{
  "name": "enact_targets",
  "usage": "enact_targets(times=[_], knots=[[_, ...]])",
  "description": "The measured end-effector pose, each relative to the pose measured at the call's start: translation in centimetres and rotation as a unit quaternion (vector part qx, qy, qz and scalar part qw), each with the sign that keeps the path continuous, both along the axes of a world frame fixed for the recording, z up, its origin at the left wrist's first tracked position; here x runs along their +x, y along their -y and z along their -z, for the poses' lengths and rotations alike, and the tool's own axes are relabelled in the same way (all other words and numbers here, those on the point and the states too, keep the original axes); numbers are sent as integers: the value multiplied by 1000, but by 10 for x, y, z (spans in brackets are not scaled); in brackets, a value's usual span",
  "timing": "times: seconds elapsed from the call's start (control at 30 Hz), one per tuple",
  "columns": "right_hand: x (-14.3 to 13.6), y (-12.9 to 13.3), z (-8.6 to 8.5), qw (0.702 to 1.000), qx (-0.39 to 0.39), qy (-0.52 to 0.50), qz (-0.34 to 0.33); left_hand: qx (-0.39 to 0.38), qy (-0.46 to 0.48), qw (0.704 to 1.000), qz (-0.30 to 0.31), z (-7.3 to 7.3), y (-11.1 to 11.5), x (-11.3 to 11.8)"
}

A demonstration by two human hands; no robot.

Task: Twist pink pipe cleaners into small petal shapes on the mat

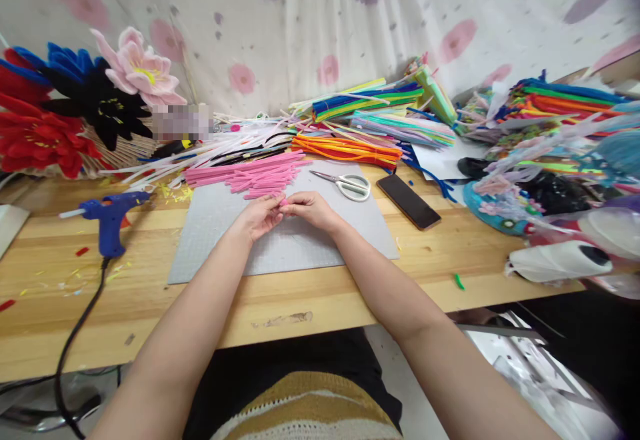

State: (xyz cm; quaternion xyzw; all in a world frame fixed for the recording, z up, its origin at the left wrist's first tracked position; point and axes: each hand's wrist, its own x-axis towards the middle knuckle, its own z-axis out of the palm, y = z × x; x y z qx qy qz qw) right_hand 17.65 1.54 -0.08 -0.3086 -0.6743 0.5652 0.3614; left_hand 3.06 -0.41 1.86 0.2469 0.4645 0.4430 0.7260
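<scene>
Over the grey cutting mat (210,247), my left hand (263,217) and my right hand (311,209) meet fingertip to fingertip. Both pinch a small piece of pink pipe cleaner (285,203), mostly hidden by the fingers. Just beyond them lies a spread of cut pink pipe cleaners (265,175), with a longer pink bundle (210,175) to its left. White-handled scissors (350,185) rest on the mat to the right of my right hand, blades pointing left.
A blue glue gun (111,217) stands at left, its cord dropping over the table edge. A phone (409,201) lies right of the mat. Orange pipe cleaners (347,151) and other bundles line the back. Fuzzy flowers (135,70) stand back left; a white roll (560,260) lies right.
</scene>
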Motion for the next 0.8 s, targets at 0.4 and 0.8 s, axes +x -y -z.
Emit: enact_targets(times=[0.4, 0.8], knots=[[-3, -6, 12, 999, 24, 12, -25, 141, -119, 982, -36, 7, 2, -11], [-8, 1, 7, 992, 105, 68, 25, 101, -76, 992, -13, 3, -2, -11]])
